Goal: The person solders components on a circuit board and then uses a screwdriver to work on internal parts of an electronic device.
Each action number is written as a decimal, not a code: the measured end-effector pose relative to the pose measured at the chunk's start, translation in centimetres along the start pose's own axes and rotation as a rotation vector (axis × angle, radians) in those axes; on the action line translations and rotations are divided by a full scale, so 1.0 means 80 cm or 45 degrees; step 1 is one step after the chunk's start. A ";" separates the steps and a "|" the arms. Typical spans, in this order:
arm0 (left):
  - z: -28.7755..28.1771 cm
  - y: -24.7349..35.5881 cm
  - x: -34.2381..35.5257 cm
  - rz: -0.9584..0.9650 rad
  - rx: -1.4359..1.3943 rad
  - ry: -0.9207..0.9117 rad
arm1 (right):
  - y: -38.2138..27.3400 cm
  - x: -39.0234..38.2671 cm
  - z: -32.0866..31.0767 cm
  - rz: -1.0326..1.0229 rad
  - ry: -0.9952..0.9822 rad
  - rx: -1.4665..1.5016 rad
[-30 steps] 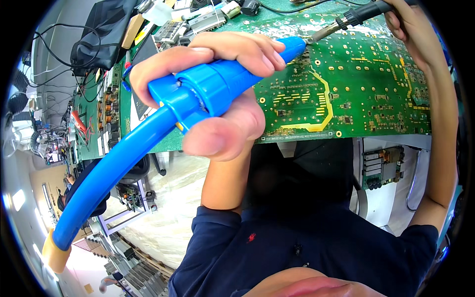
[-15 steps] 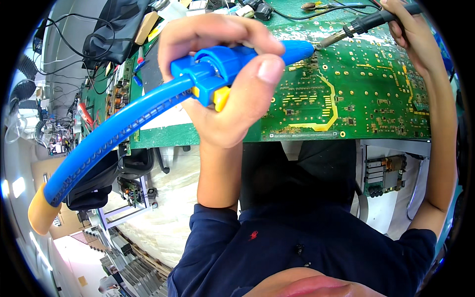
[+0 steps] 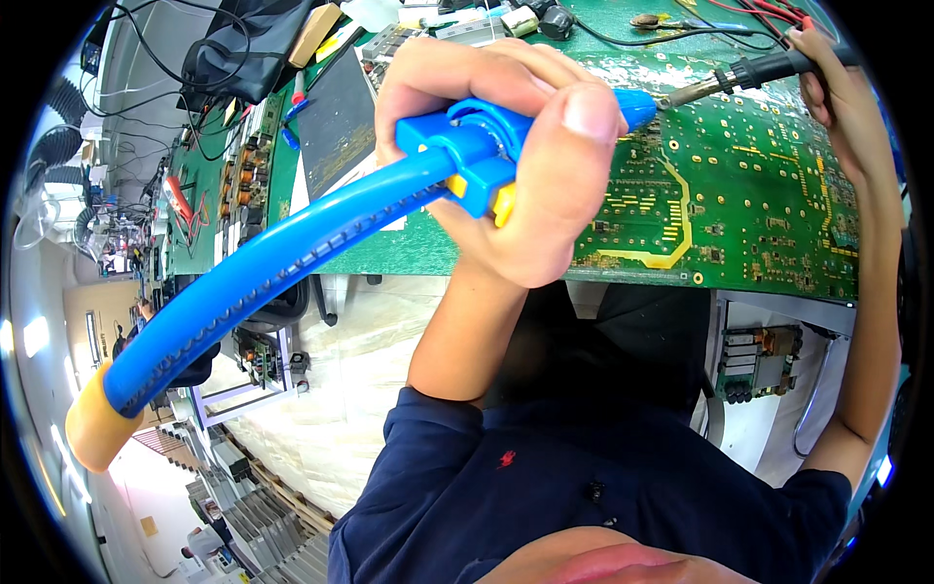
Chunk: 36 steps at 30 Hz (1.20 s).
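My left hand (image 3: 506,156) grips a blue desoldering pump (image 3: 467,161) with a yellow button, its thumb over the body. A long blue tube (image 3: 263,277) with a yellow end curves from it toward the lower left. The pump's blue tip (image 3: 637,107) touches the large green circuit board (image 3: 739,204). My right hand (image 3: 837,92) holds a black-handled soldering iron (image 3: 749,73), whose metal tip meets the pump's tip on the board.
A black bag (image 3: 253,39), cables and small parts lie along the bench's far edge. A dark mat (image 3: 336,122) and another component-filled board (image 3: 238,185) sit at the left. Metal racks (image 3: 263,360) and electronic units (image 3: 764,360) stand below the bench.
My left hand has rolled the pump upward and shifted right, bringing its tip onto the board beside the iron's tip. My thumb now rests on top of the pump body.
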State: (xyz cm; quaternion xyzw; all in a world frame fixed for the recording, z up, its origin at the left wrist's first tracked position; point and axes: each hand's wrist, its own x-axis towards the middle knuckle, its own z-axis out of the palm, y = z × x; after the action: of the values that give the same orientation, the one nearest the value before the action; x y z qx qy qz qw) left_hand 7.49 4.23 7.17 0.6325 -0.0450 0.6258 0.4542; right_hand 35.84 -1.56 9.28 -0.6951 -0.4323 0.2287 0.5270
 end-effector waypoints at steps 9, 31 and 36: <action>-0.014 -0.003 0.001 0.025 -0.119 0.045 | 0.004 0.001 -0.002 -0.004 0.002 0.072; -0.182 0.324 -0.117 -0.918 1.423 -0.030 | -0.029 -0.008 0.011 -0.021 0.087 0.141; -0.179 0.320 -0.154 -1.808 1.497 -0.450 | -0.029 -0.009 0.011 -0.125 0.057 0.092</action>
State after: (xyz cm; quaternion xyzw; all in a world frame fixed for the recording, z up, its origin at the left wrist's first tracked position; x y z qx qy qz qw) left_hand -21.87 -7.97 7.38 0.7258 0.6066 0.0194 0.3238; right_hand 33.97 -1.53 11.06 -0.6584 -0.4456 0.2024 0.5718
